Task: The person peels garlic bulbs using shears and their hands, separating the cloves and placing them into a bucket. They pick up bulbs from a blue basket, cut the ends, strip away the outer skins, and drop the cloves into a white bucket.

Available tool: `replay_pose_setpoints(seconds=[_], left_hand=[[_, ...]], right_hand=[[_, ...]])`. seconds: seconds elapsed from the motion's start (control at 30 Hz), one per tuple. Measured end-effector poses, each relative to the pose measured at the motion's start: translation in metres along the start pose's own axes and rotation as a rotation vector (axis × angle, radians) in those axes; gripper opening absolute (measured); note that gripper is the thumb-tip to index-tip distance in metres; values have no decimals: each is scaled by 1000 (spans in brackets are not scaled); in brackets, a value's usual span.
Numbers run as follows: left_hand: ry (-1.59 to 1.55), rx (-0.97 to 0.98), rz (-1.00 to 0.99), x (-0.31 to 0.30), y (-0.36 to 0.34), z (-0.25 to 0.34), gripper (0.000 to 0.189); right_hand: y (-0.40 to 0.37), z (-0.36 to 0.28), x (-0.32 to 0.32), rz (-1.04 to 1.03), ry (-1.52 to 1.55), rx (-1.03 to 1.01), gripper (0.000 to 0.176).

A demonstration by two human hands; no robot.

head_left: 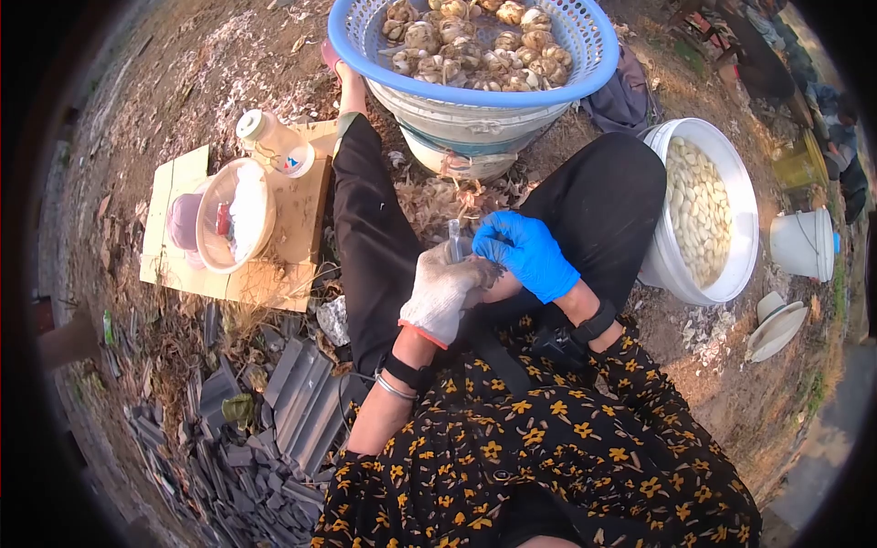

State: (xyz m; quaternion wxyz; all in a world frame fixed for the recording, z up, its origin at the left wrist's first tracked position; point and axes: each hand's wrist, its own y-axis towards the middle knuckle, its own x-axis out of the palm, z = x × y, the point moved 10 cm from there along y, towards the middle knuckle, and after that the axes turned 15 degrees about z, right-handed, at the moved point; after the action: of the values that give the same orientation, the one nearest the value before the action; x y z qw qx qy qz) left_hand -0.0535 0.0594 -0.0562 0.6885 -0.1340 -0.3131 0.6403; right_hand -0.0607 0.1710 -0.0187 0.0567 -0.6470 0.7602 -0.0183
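Note:
My left hand, in a white knit glove with an orange cuff, is closed between my knees. A narrow, shiny, clear-looking piece sticks up from its fingers; its kind does not show. Against it, my right hand in a blue glove has its fingers pinched together, and whatever they hold is hidden. In front of me a blue perforated basket full of garlic bulbs rests on a white tub. To the right of my knee, a tilted white bucket holds peeled garlic cloves.
At left, a cardboard sheet bears a plastic jar and a small basket. Broken grey tiles lie at lower left. A lidded white bucket and a pale hat are at right. A person sits beyond.

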Motion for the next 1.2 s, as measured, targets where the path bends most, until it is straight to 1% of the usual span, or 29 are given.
replay_pose_setpoints(seconds=[0.03, 0.13, 0.23, 0.33, 0.43, 0.53, 0.63, 0.73, 0.83, 0.93, 0.97, 1.07, 1.1, 1.2], left_hand=[[-58, -21, -19, 2, -2, 2, 12], [33, -34, -55, 7, -8, 11, 11], [117, -48, -55, 5, -7, 8, 11], [94, -40, -16, 3, -5, 6, 13], [64, -11, -73, 2, 7, -8, 15], [78, 22, 17, 0, 6, -2, 16], [176, 6, 58, -3, -1, 15, 14], [171, -38, 110, -13, 1, 8, 9], [210, 4, 42, -6, 4, 1, 15], [195, 41, 16, 3, -7, 17, 23], [167, 42, -1, 6, -9, 21, 27], [104, 40, -47, 10, -14, 24, 36], [97, 41, -55, 9, -12, 21, 39], [69, 54, -37, 8, -9, 19, 45]], right_hand=[[0, 6, -1, -3, 88, 50, 12], [0, 21, -6, -30, 154, 321, 21], [6, 29, -4, -38, 171, 119, 21], [9, 31, -11, 58, -70, 14, 19], [6, 3, -17, 202, -126, -85, 17], [1, -15, -17, 131, -133, -208, 19], [-10, -45, -2, 99, -402, -385, 21], [-13, -49, 7, 66, -512, -474, 23], [-6, -32, 2, 87, -456, -434, 22], [2, -10, -16, 178, -37, -249, 23], [8, 6, -17, 154, 162, -36, 21], [3, 27, -35, 191, 412, 345, 19], [4, 22, -37, 178, 549, 344, 17], [-5, 2, -46, 320, 577, 422, 17]])
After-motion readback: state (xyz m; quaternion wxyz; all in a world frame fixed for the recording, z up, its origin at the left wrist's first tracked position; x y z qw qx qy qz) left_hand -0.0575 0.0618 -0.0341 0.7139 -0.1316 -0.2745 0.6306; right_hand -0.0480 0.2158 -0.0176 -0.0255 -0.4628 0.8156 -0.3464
